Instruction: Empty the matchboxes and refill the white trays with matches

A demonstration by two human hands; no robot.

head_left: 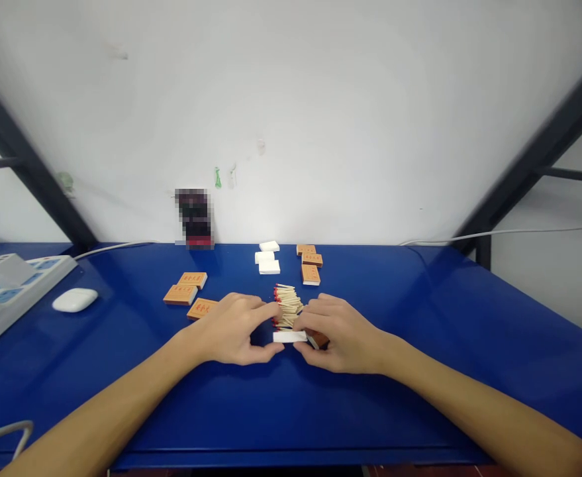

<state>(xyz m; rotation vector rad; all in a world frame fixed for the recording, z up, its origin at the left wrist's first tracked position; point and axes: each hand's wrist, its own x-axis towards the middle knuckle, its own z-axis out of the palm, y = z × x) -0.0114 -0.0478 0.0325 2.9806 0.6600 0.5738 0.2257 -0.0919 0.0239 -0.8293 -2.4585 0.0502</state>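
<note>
- Tray (289,338): white, just on the near side of the matches (289,308), between the two hands. Its inside faces away, so I can't tell whether it holds any. Uneven pressure from the thumbs could tip or skew it.
- Right hand (343,334): right of the matches, half curled, thumb and forefinger seemingly pinching the tray's right end. Too hard a pinch could crush the thin wall.
- Left hand (238,329): left of the matches, half open, thumb at the tray's edge, forefinger at the red heads. I can't tell whether it grips anything.
- Brown box (319,339): near right of the matches, partly under the right hand; contents hidden. A shift of that hand could knock it, and heads scraped along a striking side might light.
- Matches: loosely piled, heads mostly left, some sticks askew. A careless push could scatter them; crossed sticks could jam.
- Left boxes (180,295): three, left of the matches; contents not visible.
- Right boxes (310,275): three, beyond the matches and slightly right; the nearest shows a white end.
- Spare trays (269,267): three white ones, beyond the matches and slightly left; insides unclear.
</note>
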